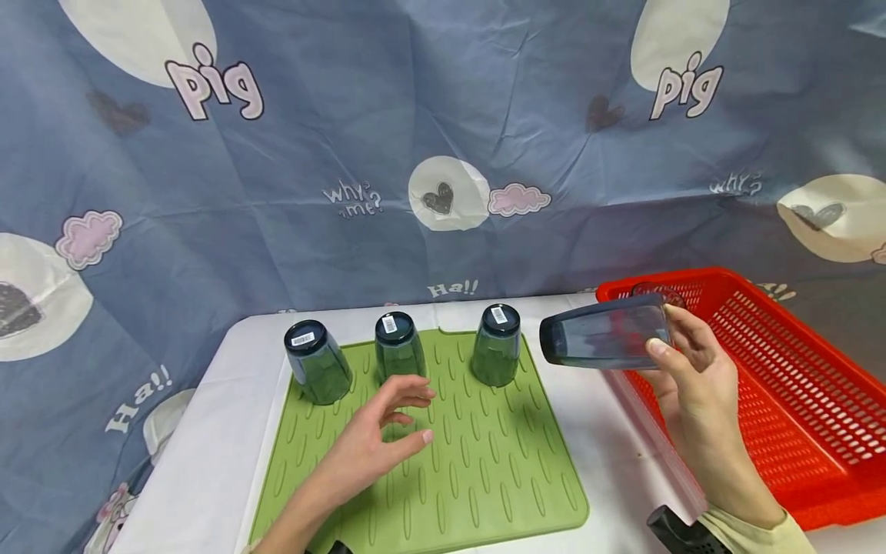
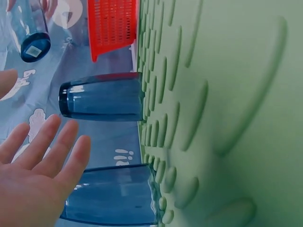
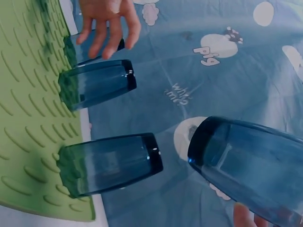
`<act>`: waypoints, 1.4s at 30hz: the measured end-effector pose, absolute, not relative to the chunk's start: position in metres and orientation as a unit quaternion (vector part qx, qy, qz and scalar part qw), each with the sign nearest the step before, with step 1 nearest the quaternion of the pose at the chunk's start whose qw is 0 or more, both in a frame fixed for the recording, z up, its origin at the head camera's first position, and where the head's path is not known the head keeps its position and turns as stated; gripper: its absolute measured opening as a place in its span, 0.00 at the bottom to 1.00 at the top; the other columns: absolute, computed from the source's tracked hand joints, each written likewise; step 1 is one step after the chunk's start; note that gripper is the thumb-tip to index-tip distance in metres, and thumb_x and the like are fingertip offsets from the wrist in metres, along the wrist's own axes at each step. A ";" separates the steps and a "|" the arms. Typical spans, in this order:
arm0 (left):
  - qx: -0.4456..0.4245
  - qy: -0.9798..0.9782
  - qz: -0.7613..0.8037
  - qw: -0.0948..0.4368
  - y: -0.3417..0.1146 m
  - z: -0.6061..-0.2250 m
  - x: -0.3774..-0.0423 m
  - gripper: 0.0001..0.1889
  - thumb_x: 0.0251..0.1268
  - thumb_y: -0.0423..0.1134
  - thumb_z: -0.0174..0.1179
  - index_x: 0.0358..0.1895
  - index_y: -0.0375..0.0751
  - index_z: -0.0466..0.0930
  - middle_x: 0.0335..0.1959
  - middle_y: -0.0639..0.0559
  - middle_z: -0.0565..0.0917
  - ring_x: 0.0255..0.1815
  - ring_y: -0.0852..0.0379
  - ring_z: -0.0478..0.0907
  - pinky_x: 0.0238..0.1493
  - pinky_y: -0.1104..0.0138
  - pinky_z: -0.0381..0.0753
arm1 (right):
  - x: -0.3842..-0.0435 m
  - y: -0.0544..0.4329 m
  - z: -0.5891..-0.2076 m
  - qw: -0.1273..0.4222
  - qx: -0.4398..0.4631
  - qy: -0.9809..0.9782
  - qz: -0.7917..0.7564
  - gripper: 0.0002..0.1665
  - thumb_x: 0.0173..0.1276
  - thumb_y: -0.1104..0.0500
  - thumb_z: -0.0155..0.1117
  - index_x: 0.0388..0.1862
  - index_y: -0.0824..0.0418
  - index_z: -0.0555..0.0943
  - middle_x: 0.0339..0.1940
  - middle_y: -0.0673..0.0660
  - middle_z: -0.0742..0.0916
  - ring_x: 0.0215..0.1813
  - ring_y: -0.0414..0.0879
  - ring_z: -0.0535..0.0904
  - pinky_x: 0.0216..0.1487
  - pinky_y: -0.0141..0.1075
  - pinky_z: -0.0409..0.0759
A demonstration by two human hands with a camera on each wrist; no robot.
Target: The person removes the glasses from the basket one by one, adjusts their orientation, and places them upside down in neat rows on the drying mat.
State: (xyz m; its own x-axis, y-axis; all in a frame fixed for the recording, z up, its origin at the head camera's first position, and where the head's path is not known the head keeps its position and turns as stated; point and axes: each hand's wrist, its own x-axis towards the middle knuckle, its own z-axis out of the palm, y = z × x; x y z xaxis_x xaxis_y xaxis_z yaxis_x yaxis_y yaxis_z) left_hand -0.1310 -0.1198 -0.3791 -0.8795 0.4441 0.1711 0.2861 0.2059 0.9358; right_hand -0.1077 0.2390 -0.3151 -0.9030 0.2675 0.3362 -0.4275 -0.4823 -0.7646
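My right hand (image 1: 699,385) grips a blue drinking glass (image 1: 605,335) near its rim, thumb in front. The glass lies sideways in the air, its base pointing left, between the green mat and the red basket. Three more blue glasses stand upside down along the mat's back: one at the left (image 1: 318,363), one in the middle (image 1: 400,350) and one at the right (image 1: 496,346). White labels show on their bases. Over the mat, my left hand (image 1: 374,442) is held with relaxed, spread fingers and nothing in it, just in front of the middle glass.
The ribbed green mat (image 1: 484,469) lies on a white-covered table (image 1: 208,431). At the right stands a red perforated basket (image 1: 803,385), with a dark-rimmed item at its far left corner. A blue printed cloth (image 1: 388,100) hangs behind the table.
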 end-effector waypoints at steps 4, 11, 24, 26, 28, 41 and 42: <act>0.226 0.767 0.598 0.054 -0.117 -0.377 -0.129 0.29 0.60 0.37 0.70 0.63 0.56 0.70 0.57 0.58 0.79 0.60 0.57 0.74 0.61 0.55 0.75 | -0.110 0.238 -0.320 0.193 0.091 -0.459 0.862 0.21 0.70 0.74 0.51 0.61 0.69 0.72 0.51 0.61 0.83 0.46 0.48 0.83 0.49 0.39 0.84; 0.224 0.745 0.627 0.043 -0.109 -0.376 -0.127 0.33 0.55 0.36 0.73 0.64 0.53 0.69 0.57 0.53 0.79 0.59 0.52 0.74 0.60 0.51 0.74 | -0.114 0.233 -0.326 0.165 0.078 -0.455 0.872 0.18 0.72 0.70 0.50 0.59 0.66 0.73 0.50 0.59 0.83 0.44 0.47 0.83 0.49 0.39 0.84; 0.184 0.748 0.638 0.019 -0.099 -0.375 -0.125 0.35 0.51 0.39 0.75 0.63 0.55 0.70 0.60 0.57 0.77 0.60 0.55 0.73 0.64 0.47 0.67 | -0.112 0.224 -0.336 0.120 0.088 -0.424 0.893 0.18 0.74 0.69 0.46 0.59 0.67 0.74 0.56 0.60 0.81 0.49 0.49 0.82 0.52 0.44 0.82; 0.189 0.745 0.639 0.019 -0.098 -0.376 -0.125 0.35 0.51 0.38 0.75 0.63 0.54 0.70 0.60 0.57 0.77 0.61 0.55 0.73 0.64 0.48 0.68 | -0.113 0.221 -0.337 0.116 0.091 -0.436 0.888 0.18 0.74 0.68 0.44 0.60 0.68 0.73 0.57 0.61 0.80 0.50 0.49 0.81 0.52 0.44 0.82; 0.195 0.740 0.643 0.022 -0.098 -0.378 -0.125 0.34 0.51 0.37 0.74 0.64 0.53 0.70 0.61 0.56 0.76 0.61 0.53 0.73 0.64 0.49 0.69 | -0.113 0.219 -0.338 0.107 0.095 -0.444 0.885 0.19 0.75 0.67 0.44 0.61 0.67 0.72 0.57 0.61 0.79 0.52 0.49 0.81 0.53 0.44 0.82; 0.223 0.689 0.688 0.048 -0.089 -0.383 -0.122 0.37 0.51 0.31 0.73 0.66 0.49 0.67 0.64 0.50 0.73 0.64 0.47 0.71 0.62 0.54 0.75 | -0.109 0.202 -0.346 0.064 0.120 -0.456 0.879 0.21 0.75 0.66 0.39 0.62 0.67 0.72 0.56 0.60 0.80 0.51 0.49 0.81 0.52 0.44 0.82; 0.222 0.686 0.691 0.050 -0.088 -0.383 -0.122 0.37 0.51 0.31 0.73 0.66 0.49 0.67 0.64 0.51 0.73 0.64 0.46 0.70 0.61 0.54 0.75 | -0.108 0.201 -0.347 0.061 0.119 -0.458 0.879 0.21 0.75 0.66 0.39 0.62 0.66 0.72 0.56 0.60 0.80 0.51 0.49 0.81 0.52 0.44 0.82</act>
